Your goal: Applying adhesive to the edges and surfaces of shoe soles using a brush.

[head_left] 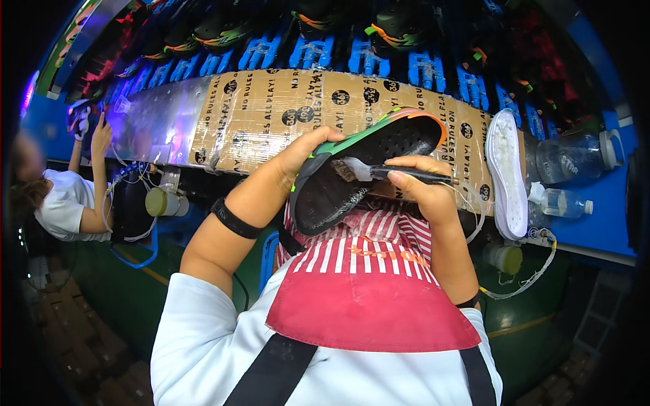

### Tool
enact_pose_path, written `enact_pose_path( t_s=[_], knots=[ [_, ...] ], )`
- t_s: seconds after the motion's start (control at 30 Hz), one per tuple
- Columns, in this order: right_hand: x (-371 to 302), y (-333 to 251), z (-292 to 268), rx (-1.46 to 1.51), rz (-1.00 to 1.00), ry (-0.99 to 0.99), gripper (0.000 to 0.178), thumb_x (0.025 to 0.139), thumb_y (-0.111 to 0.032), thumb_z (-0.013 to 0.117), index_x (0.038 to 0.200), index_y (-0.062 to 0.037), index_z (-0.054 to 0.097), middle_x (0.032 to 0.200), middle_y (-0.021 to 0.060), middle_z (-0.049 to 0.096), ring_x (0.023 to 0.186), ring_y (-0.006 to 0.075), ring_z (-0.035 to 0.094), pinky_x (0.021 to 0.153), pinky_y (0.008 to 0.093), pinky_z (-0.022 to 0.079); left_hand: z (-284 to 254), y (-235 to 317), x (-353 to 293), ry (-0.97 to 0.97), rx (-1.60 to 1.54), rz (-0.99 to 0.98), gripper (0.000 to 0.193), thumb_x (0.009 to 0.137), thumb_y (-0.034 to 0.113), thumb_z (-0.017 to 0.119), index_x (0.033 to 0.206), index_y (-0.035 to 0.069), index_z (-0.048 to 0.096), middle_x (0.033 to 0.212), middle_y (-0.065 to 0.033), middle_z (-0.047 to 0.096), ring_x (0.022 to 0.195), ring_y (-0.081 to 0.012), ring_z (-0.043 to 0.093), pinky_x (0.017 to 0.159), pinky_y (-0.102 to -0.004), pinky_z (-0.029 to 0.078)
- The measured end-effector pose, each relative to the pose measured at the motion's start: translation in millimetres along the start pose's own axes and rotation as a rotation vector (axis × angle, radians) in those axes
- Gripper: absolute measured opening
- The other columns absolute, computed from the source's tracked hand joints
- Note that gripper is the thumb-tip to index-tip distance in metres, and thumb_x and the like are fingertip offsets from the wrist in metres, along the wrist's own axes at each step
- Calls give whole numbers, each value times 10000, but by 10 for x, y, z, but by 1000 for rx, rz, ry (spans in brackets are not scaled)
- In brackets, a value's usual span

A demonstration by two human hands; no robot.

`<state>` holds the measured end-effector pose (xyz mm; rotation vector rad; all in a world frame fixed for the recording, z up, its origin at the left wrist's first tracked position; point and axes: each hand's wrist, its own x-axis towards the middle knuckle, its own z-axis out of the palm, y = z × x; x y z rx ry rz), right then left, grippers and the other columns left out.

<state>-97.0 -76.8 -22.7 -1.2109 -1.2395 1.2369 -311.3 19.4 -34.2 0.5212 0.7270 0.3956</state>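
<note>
My left hand (308, 150) is closed on the edge of a shoe upper (406, 139), with the thumb over its green rim. The upper is tilted, its black, perforated underside turned toward me and its rim running from green to orange. In my right hand (430, 188) is a brush (399, 173) with a dark handle, a pale ferrule and brown bristles, its fingers wrapped round the handle. The bristles rest at the black underside near the middle; a thin pale tube trails from the handle's end. To the right of this hand lies a white shoe sole (506, 176).
Printed cardboard (271, 111) covers the bench. Beyond it runs a row of blue holders (369, 57) carrying dark shoes. A large clear jug (572, 159) and a small bottle (563, 203) stand right. Yellowish pots (162, 203) hang below the bench edge. A co-worker (64, 199) sits left.
</note>
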Motion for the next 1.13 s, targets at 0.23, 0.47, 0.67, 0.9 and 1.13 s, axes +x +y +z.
enact_pose_path(
  t_s=[0.23,0.47,0.67,0.9,1.13],
  knots=[
    [20,99,-155,-27,-118,140,161,748,-67,698,891,7,687,693,13,626,583,57,529,535,191,404,-123,-104,69,-16,-22,-1,374,826,275,486,1027,-13,614,899,-164,671,723,-212,663,689,-303,543],
    [128,105,-130,-473,-517,543,193,728,-35,698,915,4,669,740,92,644,649,159,600,587,278,455,-90,-143,97,4,-105,78,407,841,296,425,1029,-13,611,899,-156,673,740,-226,663,706,-326,542],
    [24,-129,128,-500,-646,49,213,682,-26,720,888,-6,668,698,107,615,616,233,590,565,312,457,-27,-97,108,-64,-231,262,510,868,366,324,1124,-3,566,1036,-172,638,911,-265,632,830,-402,507],
    [47,1,-112,-309,-461,362,207,711,-16,698,912,19,666,692,100,605,598,171,568,564,273,440,93,-190,-241,400,-28,720,687,924,472,325,1447,103,78,1335,-185,425,1142,-278,520,955,-408,429],
    [95,113,-254,-200,-360,404,212,718,-36,716,922,10,680,774,100,653,688,149,616,642,248,474,-105,-172,-357,528,579,1201,953,802,282,666,1445,42,6,1333,-192,384,1196,-245,435,1039,-388,288]
  ],
)
